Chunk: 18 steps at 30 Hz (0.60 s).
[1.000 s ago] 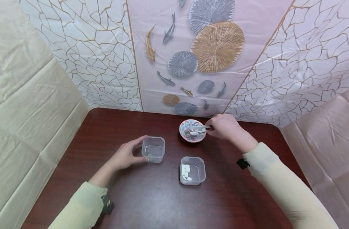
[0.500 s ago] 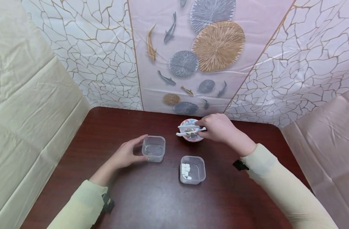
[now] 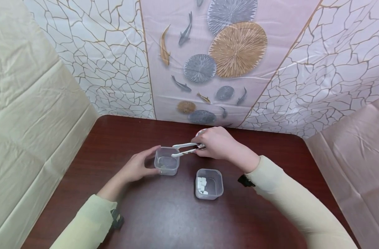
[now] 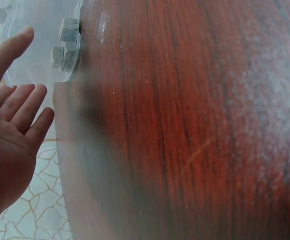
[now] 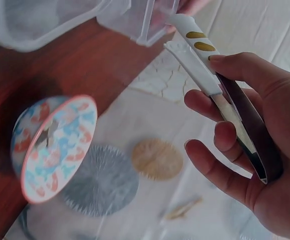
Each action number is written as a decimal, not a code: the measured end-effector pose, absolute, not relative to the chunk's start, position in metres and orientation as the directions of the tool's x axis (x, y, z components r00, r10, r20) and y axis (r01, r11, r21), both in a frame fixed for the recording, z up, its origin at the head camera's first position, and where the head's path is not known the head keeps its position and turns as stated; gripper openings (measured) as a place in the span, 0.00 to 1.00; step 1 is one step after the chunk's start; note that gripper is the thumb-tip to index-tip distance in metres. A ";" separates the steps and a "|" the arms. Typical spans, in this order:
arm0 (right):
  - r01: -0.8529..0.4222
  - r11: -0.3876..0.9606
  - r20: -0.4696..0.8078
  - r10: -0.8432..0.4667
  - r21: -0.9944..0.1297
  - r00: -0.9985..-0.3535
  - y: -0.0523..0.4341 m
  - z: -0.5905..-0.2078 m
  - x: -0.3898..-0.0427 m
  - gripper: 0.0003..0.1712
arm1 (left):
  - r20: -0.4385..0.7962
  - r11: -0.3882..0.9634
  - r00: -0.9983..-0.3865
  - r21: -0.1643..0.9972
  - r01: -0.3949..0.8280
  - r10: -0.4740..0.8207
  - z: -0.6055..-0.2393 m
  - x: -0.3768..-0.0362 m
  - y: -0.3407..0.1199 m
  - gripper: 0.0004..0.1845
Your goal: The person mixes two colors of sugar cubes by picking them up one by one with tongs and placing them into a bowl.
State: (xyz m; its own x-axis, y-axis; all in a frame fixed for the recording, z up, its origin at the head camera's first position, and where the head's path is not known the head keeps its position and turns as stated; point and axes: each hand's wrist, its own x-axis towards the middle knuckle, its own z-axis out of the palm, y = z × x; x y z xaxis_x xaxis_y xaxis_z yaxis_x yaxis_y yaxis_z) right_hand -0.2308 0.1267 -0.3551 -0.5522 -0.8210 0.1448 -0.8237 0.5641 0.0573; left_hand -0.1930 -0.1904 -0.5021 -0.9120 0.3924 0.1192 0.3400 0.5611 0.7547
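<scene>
Right hand (image 3: 218, 145) clamped on white tongs (image 3: 185, 149), tips just over the clear tub (image 3: 167, 160) near the middle of the table (image 3: 114, 138). Left hand (image 3: 136, 167) spread, fingers relaxed, resting against that tub's left wall. Second tub with white cubes (image 3: 209, 184) closer to the near edge. Patterned bowl (image 5: 52, 145) behind the right hand, toward the far edge.

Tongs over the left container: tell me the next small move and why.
Probably lower the tongs slightly into the left container and open them. Their tips sit above its rim, the right hand grips them, and the left hand steadies the container. Whether they hold a piece is too small to tell.
</scene>
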 end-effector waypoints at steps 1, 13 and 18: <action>-0.829 0.556 0.137 -0.828 0.061 -0.544 0.122 -0.356 -0.231 0.06 | 0.121 0.560 -0.912 0.755 0.341 0.392 -0.502 -0.193 -0.191 0.51; -0.852 0.512 0.050 -0.859 0.110 -0.510 0.080 -0.377 -0.237 0.05 | 0.129 0.552 -0.909 0.758 0.347 0.395 -0.502 -0.194 -0.191 0.51; -0.845 0.525 0.014 -0.850 0.104 -0.527 0.070 -0.384 -0.242 0.07 | 0.124 0.553 -0.910 0.759 0.344 0.395 -0.501 -0.194 -0.191 0.51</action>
